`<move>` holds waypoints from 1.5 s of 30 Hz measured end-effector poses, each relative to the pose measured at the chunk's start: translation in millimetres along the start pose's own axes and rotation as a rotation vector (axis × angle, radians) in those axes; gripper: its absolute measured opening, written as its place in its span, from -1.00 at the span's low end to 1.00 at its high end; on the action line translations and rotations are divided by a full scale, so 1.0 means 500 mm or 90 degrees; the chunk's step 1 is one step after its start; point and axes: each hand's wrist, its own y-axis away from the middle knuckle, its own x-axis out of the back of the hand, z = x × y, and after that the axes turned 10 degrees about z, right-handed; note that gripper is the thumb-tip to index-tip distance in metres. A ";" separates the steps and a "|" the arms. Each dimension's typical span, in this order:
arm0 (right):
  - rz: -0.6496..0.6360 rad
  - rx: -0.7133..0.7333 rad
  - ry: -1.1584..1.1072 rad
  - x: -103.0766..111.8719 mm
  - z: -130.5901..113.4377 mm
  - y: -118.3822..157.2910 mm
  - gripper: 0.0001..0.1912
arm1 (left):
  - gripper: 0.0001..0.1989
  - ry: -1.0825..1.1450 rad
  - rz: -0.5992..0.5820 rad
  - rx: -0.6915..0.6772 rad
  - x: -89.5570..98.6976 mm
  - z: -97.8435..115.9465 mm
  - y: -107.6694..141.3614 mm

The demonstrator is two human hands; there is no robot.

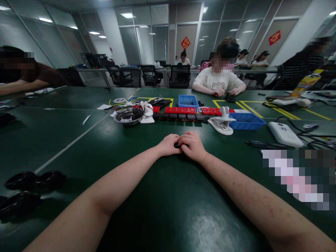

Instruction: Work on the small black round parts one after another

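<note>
My left hand (168, 144) and my right hand (193, 143) meet over the middle of the green table (162, 196). Between them is a small black piece (177, 145), mostly covered by my fingers, so I cannot make out its kind. Both hands are closed around it, the right one with bent fingers over its top. Beyond my hands lies a row of black socket modules (181, 117), with red socket covers (180, 110) along its back. A white clip base (223, 122) stands to the right of that row.
A metal bowl (128, 117) of wires and a second white clip (147, 113) are left of the sockets. Blue bins (246, 121) (188, 100) stand behind and right. Black rings (21, 180) lie at left. A white power bank (285, 134) with cables lies right. A person (217, 78) sits opposite.
</note>
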 end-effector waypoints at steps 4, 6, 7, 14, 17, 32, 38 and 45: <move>0.030 -0.012 0.020 0.001 -0.004 0.000 -0.82 | -0.68 -0.002 0.000 0.000 0.000 0.002 0.001; 0.042 -0.031 0.036 0.002 -0.006 -0.001 -0.83 | -0.54 -0.005 0.009 0.006 0.000 0.007 0.003; 0.042 -0.041 0.043 0.002 -0.006 -0.001 -0.83 | -0.49 -0.008 0.014 0.007 0.000 0.009 0.004; 0.069 -0.106 0.078 -0.007 0.010 0.002 -0.79 | -0.45 -0.048 0.051 0.017 -0.001 0.017 0.008; 0.087 -0.127 0.102 -0.011 0.016 0.003 -0.75 | -0.55 -0.066 0.052 0.014 -0.001 0.016 0.007; 0.041 -0.092 0.055 -0.008 0.015 -0.001 -0.87 | -0.68 -0.006 0.040 0.024 -0.004 0.005 0.002; 0.019 -0.022 -0.038 -0.003 0.007 0.000 -0.82 | -0.73 0.014 0.017 0.019 0.000 0.004 -0.001; 0.061 -0.044 0.012 -0.001 -0.002 0.001 -0.80 | -0.48 0.006 0.040 0.023 -0.001 0.010 0.005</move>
